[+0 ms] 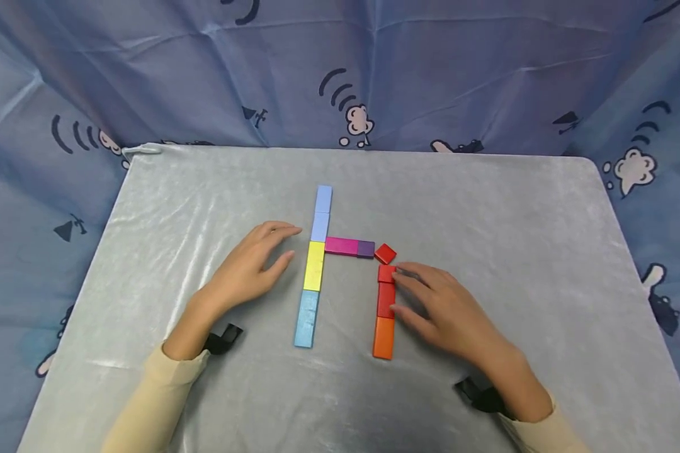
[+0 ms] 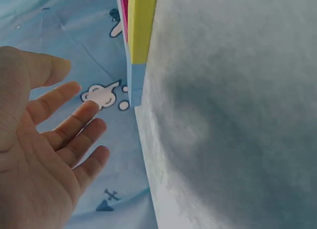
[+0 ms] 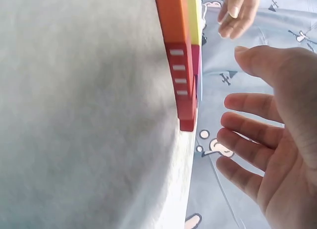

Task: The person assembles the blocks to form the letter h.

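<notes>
Coloured blocks lie flat on the table in an h-like outline. Its left line has two periwinkle blocks point(image 1: 322, 212), a yellow block point(image 1: 314, 266) and a light blue block point(image 1: 306, 319). A magenta block point(image 1: 341, 246) and a purple block point(image 1: 365, 250) run rightward from it. Beyond them a small red block point(image 1: 385, 253) sits turned at an angle, above a line of two red blocks point(image 1: 386, 300) and an orange block point(image 1: 383, 338). My left hand point(image 1: 250, 267), fingers loose, hovers left of the yellow block. Beside the red blocks is my right hand point(image 1: 450, 311), holding nothing; fingertip contact is unclear.
A silvery grey cloth covers the table point(image 1: 544, 251). Behind it and at both sides hangs a blue patterned curtain point(image 1: 459, 75). Black straps with small devices point(image 1: 222, 340) sit at both wrists, below cream sleeves point(image 1: 153, 399).
</notes>
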Demonstrator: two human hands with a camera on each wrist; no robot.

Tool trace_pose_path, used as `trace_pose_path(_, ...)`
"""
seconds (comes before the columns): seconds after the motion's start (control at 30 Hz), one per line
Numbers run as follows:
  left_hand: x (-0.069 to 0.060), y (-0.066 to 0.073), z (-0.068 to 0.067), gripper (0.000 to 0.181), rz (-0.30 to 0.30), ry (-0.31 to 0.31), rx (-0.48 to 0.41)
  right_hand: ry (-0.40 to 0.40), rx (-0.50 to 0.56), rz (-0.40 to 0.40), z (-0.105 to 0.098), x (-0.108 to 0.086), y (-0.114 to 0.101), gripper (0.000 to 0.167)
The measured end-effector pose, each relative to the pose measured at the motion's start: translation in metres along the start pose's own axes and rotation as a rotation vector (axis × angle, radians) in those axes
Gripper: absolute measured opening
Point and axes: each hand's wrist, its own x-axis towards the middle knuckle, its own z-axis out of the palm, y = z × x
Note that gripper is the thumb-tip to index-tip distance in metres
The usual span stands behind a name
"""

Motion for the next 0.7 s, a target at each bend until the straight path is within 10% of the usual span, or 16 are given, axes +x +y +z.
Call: trace_pose_path(0.7, -0.001, -0.021, -0.009, 0.042, -0.039, 0.054, 0.056, 0.065, -0.020, 0.025, -0.007, -0.001, 0.016, 0.055)
